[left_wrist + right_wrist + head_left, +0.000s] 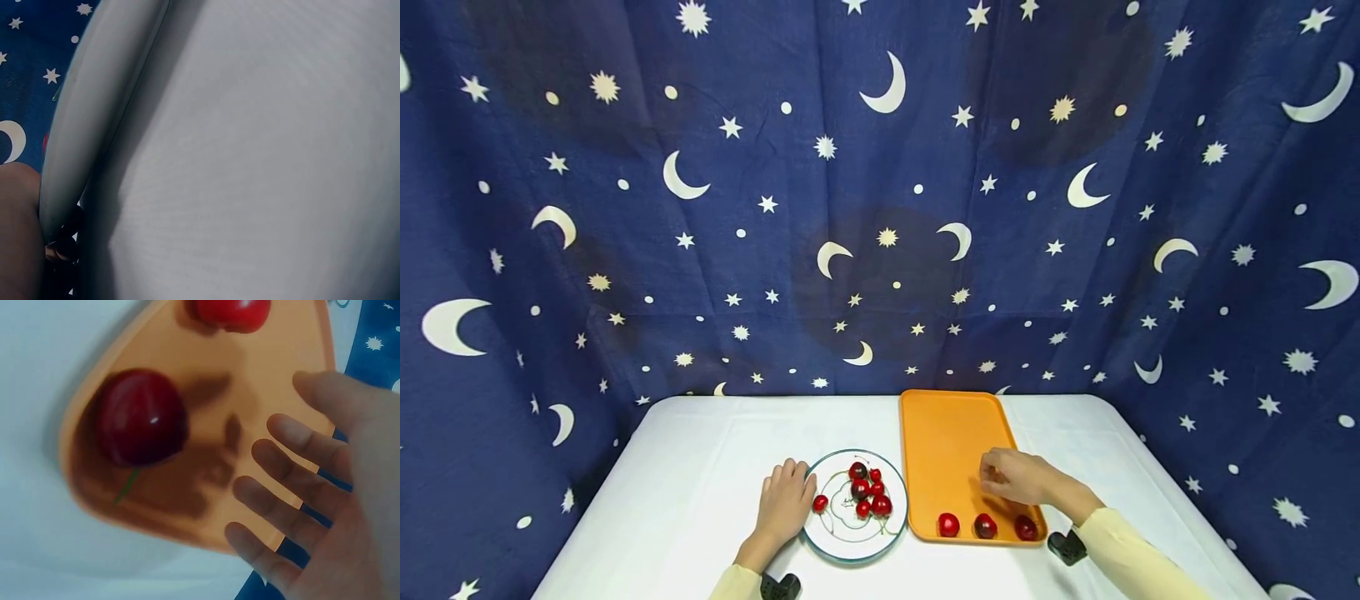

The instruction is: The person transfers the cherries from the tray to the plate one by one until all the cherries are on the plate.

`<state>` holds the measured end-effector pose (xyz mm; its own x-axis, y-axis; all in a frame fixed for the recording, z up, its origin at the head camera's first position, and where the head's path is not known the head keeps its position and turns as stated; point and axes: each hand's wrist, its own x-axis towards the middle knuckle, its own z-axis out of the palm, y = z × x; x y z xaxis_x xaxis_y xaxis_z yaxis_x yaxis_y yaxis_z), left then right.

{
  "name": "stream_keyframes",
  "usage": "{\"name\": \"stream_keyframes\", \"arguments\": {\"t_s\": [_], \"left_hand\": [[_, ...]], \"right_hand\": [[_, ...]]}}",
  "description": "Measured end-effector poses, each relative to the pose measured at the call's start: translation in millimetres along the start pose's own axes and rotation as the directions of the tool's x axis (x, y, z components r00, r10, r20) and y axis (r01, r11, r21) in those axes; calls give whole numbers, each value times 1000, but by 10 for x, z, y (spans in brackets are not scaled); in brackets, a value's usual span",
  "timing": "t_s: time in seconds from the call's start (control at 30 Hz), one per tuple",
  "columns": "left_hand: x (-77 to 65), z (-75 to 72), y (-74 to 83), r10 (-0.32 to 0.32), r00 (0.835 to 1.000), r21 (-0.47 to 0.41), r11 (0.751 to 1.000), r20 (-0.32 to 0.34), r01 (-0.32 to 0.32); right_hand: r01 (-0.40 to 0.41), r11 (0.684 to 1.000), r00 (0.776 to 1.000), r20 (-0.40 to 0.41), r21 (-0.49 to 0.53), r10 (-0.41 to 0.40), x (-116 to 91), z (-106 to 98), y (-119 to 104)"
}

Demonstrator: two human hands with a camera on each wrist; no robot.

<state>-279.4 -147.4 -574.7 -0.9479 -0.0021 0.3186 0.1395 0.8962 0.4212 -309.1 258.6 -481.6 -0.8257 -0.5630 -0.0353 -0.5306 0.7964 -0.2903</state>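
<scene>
Three cherries are lined up along the near edge of the orange tray, above which the right hand is held empty, fingers spread. More cherries are gathered on the plate, whose left rim is touched by the left hand, its fingers relaxed.

1. A navy-blue curtain, printed with pale crescent moons, stars and dots, hung in folds behind and at both sides.
2. A white counter with rounded far corners stood before it.
3. Dim patches shaded the curtain.
</scene>
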Motion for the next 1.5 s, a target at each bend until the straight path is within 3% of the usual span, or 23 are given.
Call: {"name": "stream_keyframes", "arguments": {"t_s": [0.33, 0.5, 0.6, 0.83, 1.1, 1.5], "left_hand": [[0, 57, -54, 14, 998, 1, 1000, -67, -14], [-11, 100, -37, 16, 997, -16, 1000, -78, -17], [-23, 81, -14, 17, 998, -11, 1000, -67, -18], [10, 104, -54, 17, 998, 1, 1000, -60, -17], [11, -16, 19, -2, 1000, 2, 1000, 6, 2], [-20, 29, -6, 50, 994, 6, 999, -93, -49]], "right_hand": [[-66, 996, 994, 92, 59, 61, -95, 15, 111], [-98, 982, 983, 172, 164, 69, -132, 50, 157], [-82, 969, 979, 202, 234, 35, -148, 69, 194], [-6, 960, 976, 212, 281, -55, -165, 66, 262], [31, 952, 973, 210, 305, -99, -154, 99, 280], [26, 932, 969, 220, 362, -113, -217, 59, 263]]}}
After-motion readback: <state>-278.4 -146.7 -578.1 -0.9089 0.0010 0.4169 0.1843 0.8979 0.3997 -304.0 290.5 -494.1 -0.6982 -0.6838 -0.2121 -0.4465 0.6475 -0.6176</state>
